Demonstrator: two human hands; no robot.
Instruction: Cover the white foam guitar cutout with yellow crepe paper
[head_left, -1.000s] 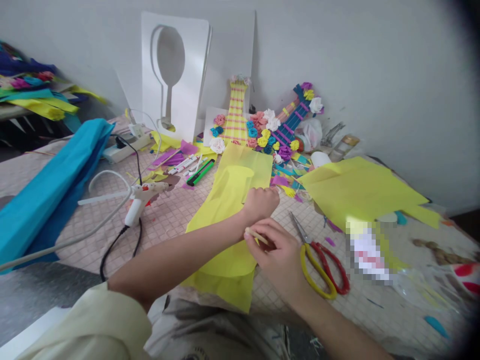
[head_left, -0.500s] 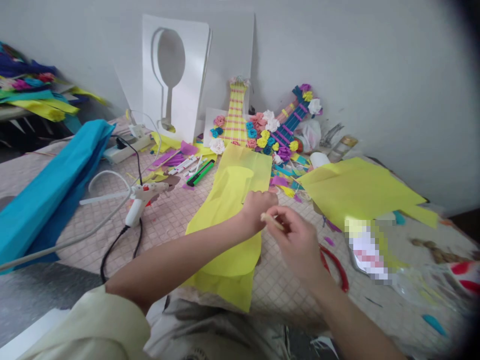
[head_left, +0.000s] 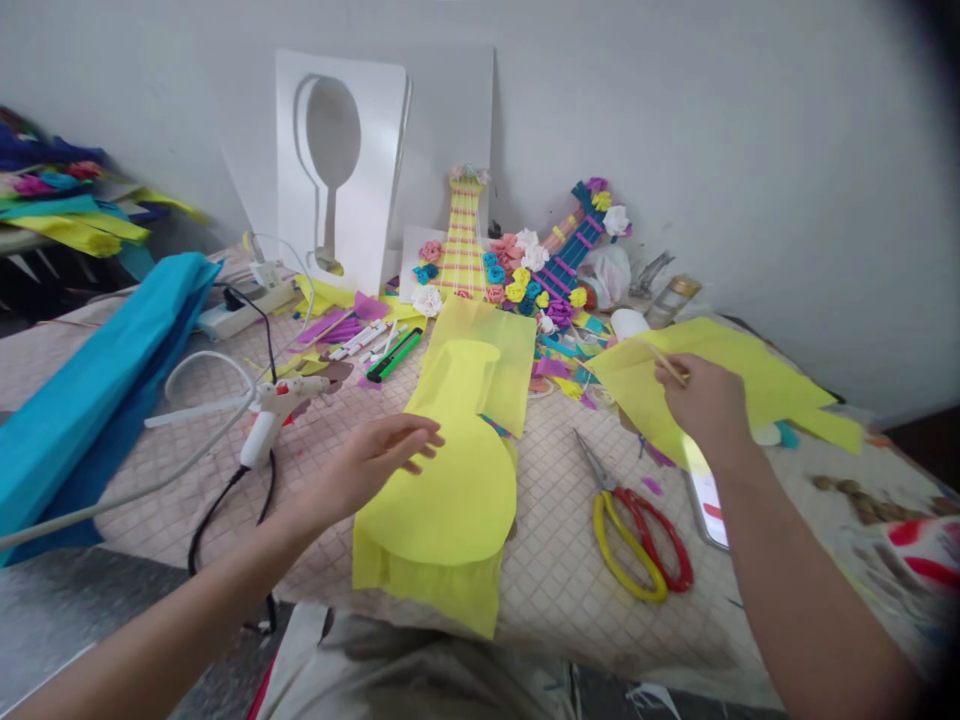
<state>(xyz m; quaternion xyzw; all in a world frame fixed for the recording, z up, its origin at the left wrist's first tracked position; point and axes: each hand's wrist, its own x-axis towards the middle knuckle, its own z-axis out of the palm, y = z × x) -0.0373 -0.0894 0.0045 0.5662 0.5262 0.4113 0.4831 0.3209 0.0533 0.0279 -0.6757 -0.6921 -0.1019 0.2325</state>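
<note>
Your left hand [head_left: 375,462] open, fingers spread, at the left edge of the paper cutout [head_left: 450,490] | cutout: yellow, round body, narrow neck, flat on the table [head_left: 555,570] | your right hand [head_left: 705,400] pinches a thin stick [head_left: 664,363] above a yellow sheet [head_left: 772,378].

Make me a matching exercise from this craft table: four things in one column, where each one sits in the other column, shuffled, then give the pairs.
Things
1. white plastic glue gun
2. metal scissors with yellow and red handles
3. thin wooden stick
4. yellow guitar-shaped paper cutout

Places
A. pinched in the right hand
B. at the fingertips of the open left hand
C. flat on the checked table cover, between the cutout and the right forearm
D. left of the left hand

Pairs: 1-D, 2-C, 3-A, 4-B
</note>
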